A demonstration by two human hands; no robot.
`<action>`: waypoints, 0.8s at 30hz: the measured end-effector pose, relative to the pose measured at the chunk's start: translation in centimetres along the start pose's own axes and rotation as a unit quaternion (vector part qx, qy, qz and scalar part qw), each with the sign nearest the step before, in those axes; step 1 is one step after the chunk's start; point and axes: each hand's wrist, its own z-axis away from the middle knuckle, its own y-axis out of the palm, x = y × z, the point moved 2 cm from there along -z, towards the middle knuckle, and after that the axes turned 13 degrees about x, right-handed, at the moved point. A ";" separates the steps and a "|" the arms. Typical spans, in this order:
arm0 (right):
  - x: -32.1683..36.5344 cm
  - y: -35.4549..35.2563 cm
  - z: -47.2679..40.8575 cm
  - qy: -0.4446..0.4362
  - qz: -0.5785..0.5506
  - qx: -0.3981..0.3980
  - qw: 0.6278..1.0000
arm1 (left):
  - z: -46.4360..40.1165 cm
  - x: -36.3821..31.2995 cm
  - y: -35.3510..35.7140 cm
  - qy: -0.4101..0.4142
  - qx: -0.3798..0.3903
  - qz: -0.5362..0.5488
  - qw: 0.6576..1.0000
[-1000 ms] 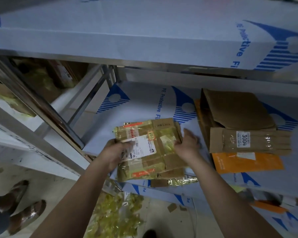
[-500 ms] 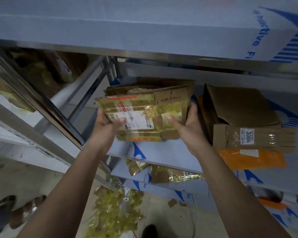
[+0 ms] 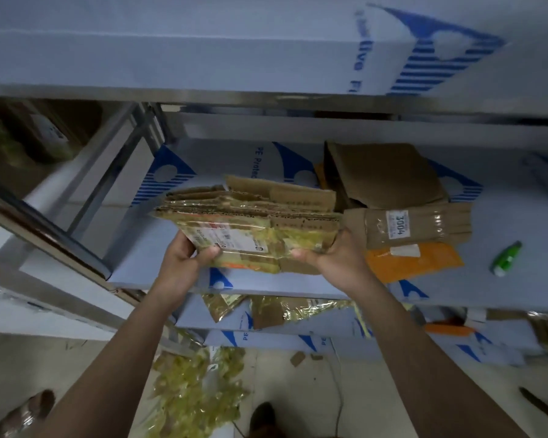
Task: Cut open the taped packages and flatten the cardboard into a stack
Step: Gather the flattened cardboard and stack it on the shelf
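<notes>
My left hand and right hand grip the near corners of a flattened bundle of brown cardboard wrapped in yellowish tape with a white label, thumbs on top, holding it tilted above the front of the white film-covered shelf. I judge this to be the stacking step: the bundle wants laying flat, probably beside or on the brown flattened cardboard pile with the 3004 label just right of it. That pile rests on an orange mailer. Further right of the bundle lies a green cutter-like tool. Below the bundle, the lower shelf holds cardboard scraps and tape; crumpled yellow tape lies on the floor.
</notes>
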 end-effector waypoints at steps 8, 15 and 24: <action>-0.1 -10.0 10.1 -0.039 0.003 -0.075 0.996 | 0.9 -4.0 13.1 0.048 0.103 0.001 0.993; -5.4 -21.2 26.1 -0.031 -0.137 -0.251 0.958 | 4.6 -7.0 31.6 0.010 0.185 0.061 0.981; -10.3 -31.8 37.2 -0.039 -0.393 -0.417 0.819 | 11.4 -10.5 52.5 -0.104 0.402 0.201 0.887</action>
